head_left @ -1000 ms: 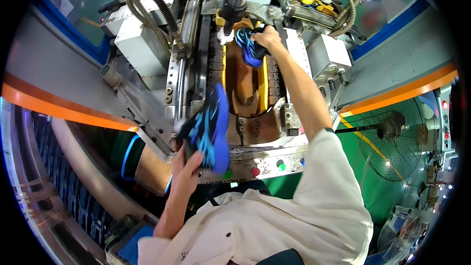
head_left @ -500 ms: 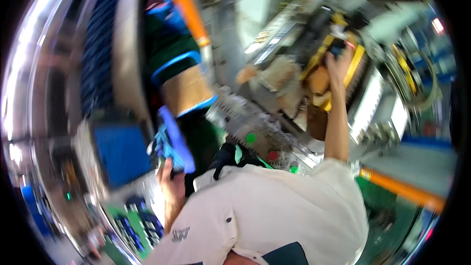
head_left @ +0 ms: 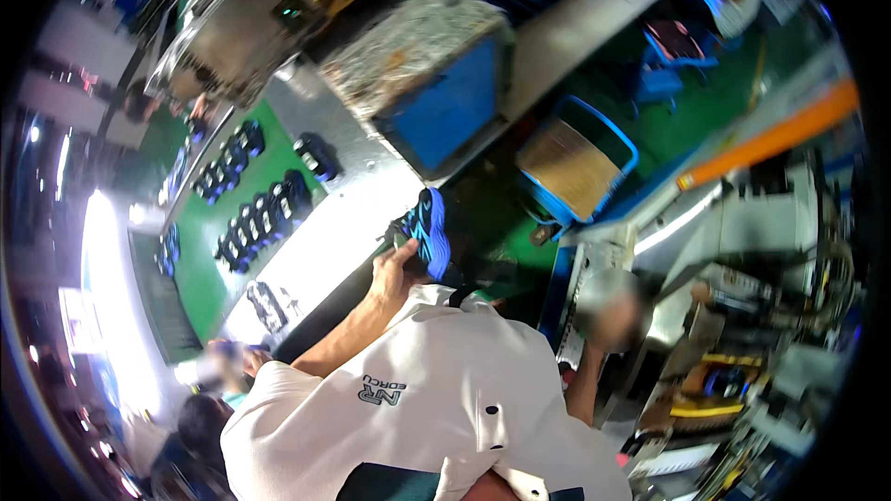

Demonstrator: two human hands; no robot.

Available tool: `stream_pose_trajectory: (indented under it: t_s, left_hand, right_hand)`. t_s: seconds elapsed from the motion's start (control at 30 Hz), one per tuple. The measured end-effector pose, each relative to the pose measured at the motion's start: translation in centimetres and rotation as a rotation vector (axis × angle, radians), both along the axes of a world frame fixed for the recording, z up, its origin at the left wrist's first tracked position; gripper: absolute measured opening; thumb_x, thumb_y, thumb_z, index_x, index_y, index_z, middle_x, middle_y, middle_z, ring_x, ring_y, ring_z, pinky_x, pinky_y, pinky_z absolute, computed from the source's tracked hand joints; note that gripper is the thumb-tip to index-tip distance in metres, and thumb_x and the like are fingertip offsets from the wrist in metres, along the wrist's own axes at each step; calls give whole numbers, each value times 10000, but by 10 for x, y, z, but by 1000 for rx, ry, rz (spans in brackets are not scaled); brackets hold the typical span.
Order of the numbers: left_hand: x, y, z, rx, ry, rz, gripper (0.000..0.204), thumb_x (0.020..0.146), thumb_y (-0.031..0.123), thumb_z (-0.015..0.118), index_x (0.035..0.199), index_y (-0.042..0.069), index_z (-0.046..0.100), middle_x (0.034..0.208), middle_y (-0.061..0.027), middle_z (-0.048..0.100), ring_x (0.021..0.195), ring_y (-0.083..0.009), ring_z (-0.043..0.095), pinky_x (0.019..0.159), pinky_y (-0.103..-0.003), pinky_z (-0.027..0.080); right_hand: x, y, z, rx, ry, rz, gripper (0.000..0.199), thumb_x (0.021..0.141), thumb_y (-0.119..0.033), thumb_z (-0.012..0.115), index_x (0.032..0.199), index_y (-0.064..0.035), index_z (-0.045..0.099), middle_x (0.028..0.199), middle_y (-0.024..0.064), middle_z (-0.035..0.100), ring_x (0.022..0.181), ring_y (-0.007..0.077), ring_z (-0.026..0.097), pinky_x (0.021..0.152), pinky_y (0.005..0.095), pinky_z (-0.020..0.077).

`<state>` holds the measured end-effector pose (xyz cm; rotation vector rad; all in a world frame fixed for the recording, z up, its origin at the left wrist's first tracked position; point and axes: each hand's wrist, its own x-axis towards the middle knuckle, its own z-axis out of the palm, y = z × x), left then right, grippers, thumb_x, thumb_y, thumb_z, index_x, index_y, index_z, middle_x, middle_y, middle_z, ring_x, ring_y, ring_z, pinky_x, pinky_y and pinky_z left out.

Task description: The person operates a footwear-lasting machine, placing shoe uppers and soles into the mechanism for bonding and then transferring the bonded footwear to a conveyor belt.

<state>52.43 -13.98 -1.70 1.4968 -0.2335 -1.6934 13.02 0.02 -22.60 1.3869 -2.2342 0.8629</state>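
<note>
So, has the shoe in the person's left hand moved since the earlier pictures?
Yes: the blue shoe in the left hand has moved leftward, farther away from the fixed yellow-barred machine.

right grip (head_left: 615,318): blurred, contents unclear | left grip (head_left: 393,271): fingers partly hidden by shoe (head_left: 432,234) | shirt (head_left: 436,366): cut off below

R hand (head_left: 613,314), blurred, has been pulled from yellow-sided machine clamp (head_left: 707,411); blk/blue sports shoe (head_left: 430,232) in L hand (head_left: 393,271) has been swung twd bright white surface (head_left: 362,223).
</note>
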Motion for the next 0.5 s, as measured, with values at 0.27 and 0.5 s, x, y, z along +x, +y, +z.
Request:
stream_pose_trajectory:
  t_s: [0.27, 0.5]
  left_hand:
    - [155, -159, -123, -97, -326, 326, 333, 764, 195, 707, 989, -19, 587, 882, -125, 621, 753, -263, 631, 640, -442, 565]
    - [231, -258, -237, -260, -1277, 160, 591, 808, 282, 620, 1161, -141, 408, 975, -330, 567, 910, -472, 552, 828, -480, 438]
  right_hand:
    - [92, -198, 223, -252, -631, 198, 202, 861, -27, 570, 1060, -4, 591, 975, 99, 608, 892, 179, 591, 791, 286, 464]
    - [251, -385, 389, -382, -134, 813, 81, 865, 59, 549, 915, 30, 606, 869, 122, 628, 773, 190, 598, 686, 270, 478]
